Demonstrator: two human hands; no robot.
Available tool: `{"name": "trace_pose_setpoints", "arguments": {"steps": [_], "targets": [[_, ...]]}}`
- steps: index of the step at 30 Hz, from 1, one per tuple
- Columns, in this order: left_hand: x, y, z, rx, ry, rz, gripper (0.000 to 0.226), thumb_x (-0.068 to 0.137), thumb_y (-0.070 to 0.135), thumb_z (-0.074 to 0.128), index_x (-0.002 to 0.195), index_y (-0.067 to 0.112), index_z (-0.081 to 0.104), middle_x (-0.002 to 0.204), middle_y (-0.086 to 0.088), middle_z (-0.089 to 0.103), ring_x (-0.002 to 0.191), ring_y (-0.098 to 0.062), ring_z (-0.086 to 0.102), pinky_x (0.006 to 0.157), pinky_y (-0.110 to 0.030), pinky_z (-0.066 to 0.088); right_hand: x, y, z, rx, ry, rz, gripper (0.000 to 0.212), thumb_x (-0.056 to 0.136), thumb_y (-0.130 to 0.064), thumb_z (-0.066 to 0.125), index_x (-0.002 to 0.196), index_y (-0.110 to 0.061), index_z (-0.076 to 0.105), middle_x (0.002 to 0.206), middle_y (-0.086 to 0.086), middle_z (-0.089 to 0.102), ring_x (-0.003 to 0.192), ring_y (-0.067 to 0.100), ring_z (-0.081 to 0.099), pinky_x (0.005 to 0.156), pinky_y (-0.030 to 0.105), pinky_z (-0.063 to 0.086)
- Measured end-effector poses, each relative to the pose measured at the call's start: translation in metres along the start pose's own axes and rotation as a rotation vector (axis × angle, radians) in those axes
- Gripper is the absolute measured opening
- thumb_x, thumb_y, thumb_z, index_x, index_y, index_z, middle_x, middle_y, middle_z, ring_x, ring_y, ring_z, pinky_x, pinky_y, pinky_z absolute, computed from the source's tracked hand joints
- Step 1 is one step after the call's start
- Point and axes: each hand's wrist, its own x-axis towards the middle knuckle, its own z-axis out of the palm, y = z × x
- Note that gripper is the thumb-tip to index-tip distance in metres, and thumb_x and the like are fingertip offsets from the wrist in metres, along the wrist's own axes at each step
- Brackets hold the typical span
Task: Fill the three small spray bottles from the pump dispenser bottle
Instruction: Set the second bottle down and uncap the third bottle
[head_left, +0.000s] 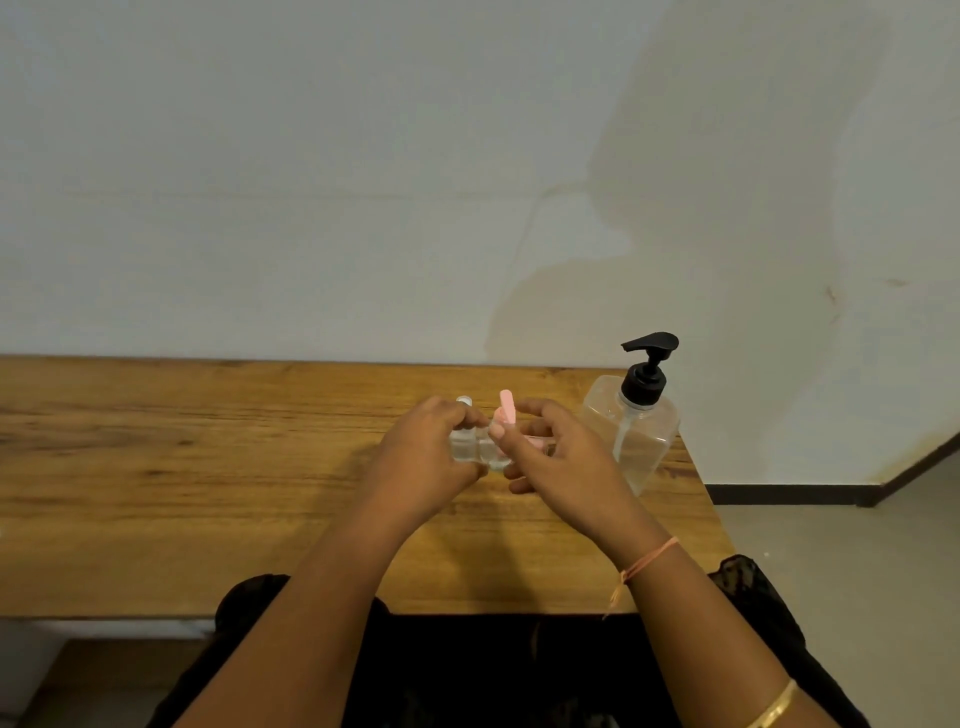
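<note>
Small clear spray bottles stand close together on the wooden table (156, 467), mostly hidden behind my hands. One clear bottle (464, 441) with a clear cap shows at the left. My left hand (423, 462) grips a second small bottle (497, 457) beside it. My right hand (556, 457) pinches a pink spray top (507, 408) over that bottle's neck. The clear pump dispenser bottle (636, 431) with a black pump head stands upright to the right, partly full of clear liquid. A third small bottle is hidden or too unclear to make out.
A white stained wall (363, 182) rises right behind the table's far edge. The table's right edge lies just past the dispenser, with grey floor (841, 545) beyond. The table's near edge sits above my dark clothing.
</note>
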Motion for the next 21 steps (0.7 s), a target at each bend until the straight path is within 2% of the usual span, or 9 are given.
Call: {"name": "trace_pose_setpoints", "arguments": {"steps": [2, 4, 8, 10, 14, 18, 19, 21], "targets": [[0.0, 0.0, 0.0, -0.002, 0.003, -0.006, 0.039, 0.072, 0.021, 0.077, 0.108, 0.026, 0.064, 0.108, 0.009, 0.055, 0.096, -0.008, 0.051, 0.081, -0.024, 0.044, 0.001, 0.0, -0.001, -0.029, 0.03, -0.002, 0.025, 0.088, -0.032, 0.06, 0.107, -0.016, 0.062, 0.093, 0.004, 0.066, 0.073, 0.012, 0.065, 0.062, 0.022, 0.056], [0.001, -0.001, -0.001, 0.009, 0.021, -0.008, 0.038, 0.074, 0.019, 0.075, 0.11, 0.025, 0.063, 0.108, 0.01, 0.052, 0.095, -0.005, 0.048, 0.079, -0.021, 0.041, 0.002, 0.001, -0.002, -0.06, 0.051, -0.03, 0.01, 0.089, -0.025, 0.061, 0.092, -0.018, 0.066, 0.084, 0.003, 0.067, 0.072, 0.012, 0.064, 0.062, 0.022, 0.056], [0.002, -0.008, -0.003, 0.03, 0.087, -0.108, 0.036, 0.079, 0.014, 0.069, 0.113, 0.02, 0.06, 0.109, 0.008, 0.048, 0.1, -0.01, 0.047, 0.08, -0.022, 0.038, 0.001, 0.002, -0.006, -0.106, 0.068, -0.064, 0.004, 0.087, -0.024, 0.063, 0.085, -0.027, 0.065, 0.082, -0.004, 0.067, 0.075, 0.014, 0.065, 0.072, 0.035, 0.057], [0.003, -0.014, -0.005, 0.048, 0.151, -0.198, 0.034, 0.08, 0.01, 0.067, 0.113, 0.018, 0.059, 0.115, 0.002, 0.052, 0.106, -0.016, 0.049, 0.084, -0.026, 0.041, 0.0, 0.003, -0.007, -0.114, 0.081, -0.062, 0.008, 0.087, -0.023, 0.064, 0.084, -0.03, 0.064, 0.084, -0.004, 0.067, 0.079, 0.014, 0.064, 0.075, 0.038, 0.057], [0.004, -0.025, -0.013, 0.101, 0.248, -0.372, 0.037, 0.081, 0.004, 0.06, 0.116, 0.014, 0.057, 0.119, -0.008, 0.052, 0.109, -0.027, 0.05, 0.089, -0.036, 0.042, -0.005, 0.002, -0.009, -0.07, 0.112, -0.034, 0.006, 0.088, -0.022, 0.062, 0.093, -0.021, 0.066, 0.082, -0.001, 0.067, 0.072, 0.012, 0.063, 0.066, 0.025, 0.056], [0.006, -0.03, -0.016, 0.085, 0.318, -0.437, 0.035, 0.081, 0.002, 0.059, 0.115, 0.011, 0.057, 0.117, -0.013, 0.052, 0.106, -0.032, 0.05, 0.087, -0.038, 0.041, -0.007, 0.002, -0.012, -0.167, 0.167, 0.001, 0.009, 0.087, -0.025, 0.063, 0.092, -0.019, 0.067, 0.074, 0.0, 0.066, 0.067, 0.014, 0.063, 0.068, 0.034, 0.057], [0.006, -0.03, -0.016, 0.078, 0.324, -0.439, 0.034, 0.081, 0.003, 0.06, 0.114, 0.011, 0.057, 0.117, -0.013, 0.052, 0.106, -0.031, 0.05, 0.085, -0.038, 0.041, -0.007, 0.004, -0.011, -0.208, 0.161, 0.02, 0.012, 0.087, -0.025, 0.063, 0.094, -0.018, 0.068, 0.074, 0.0, 0.066, 0.069, 0.014, 0.063, 0.068, 0.033, 0.057], [0.007, -0.029, -0.013, 0.059, 0.324, -0.439, 0.034, 0.081, 0.002, 0.059, 0.114, 0.012, 0.057, 0.117, -0.011, 0.052, 0.106, -0.029, 0.05, 0.082, -0.036, 0.041, -0.005, 0.012, -0.008, -0.29, 0.122, 0.048, 0.02, 0.087, -0.023, 0.064, 0.105, -0.014, 0.068, 0.078, -0.003, 0.065, 0.07, 0.009, 0.06, 0.062, 0.021, 0.05]]}}
